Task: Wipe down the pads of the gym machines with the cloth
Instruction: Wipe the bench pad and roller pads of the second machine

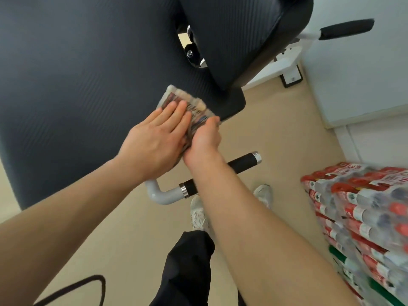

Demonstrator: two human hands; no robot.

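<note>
Folded patterned cloth (195,105) on the right edge of the dark machine pad (77,74), left hand (154,140) pressing flat on it, fingers straight, right hand (205,142) close alongside, curled round the cloth's edge

Crowded at the near right edge of the large dark pad (77,85), with left hand (154,140) flat on the cloth (187,102), right hand (203,140) gripping it, and the black-gripped handle (242,161) crossing under the right forearm. Hemmed in above by the second pad (242,40), and farther right by stacked bottle packs (364,217) and a white wall (353,74). Open across the pad's broad left stretch and over the beige floor (287,133) between handle and packs.
</note>
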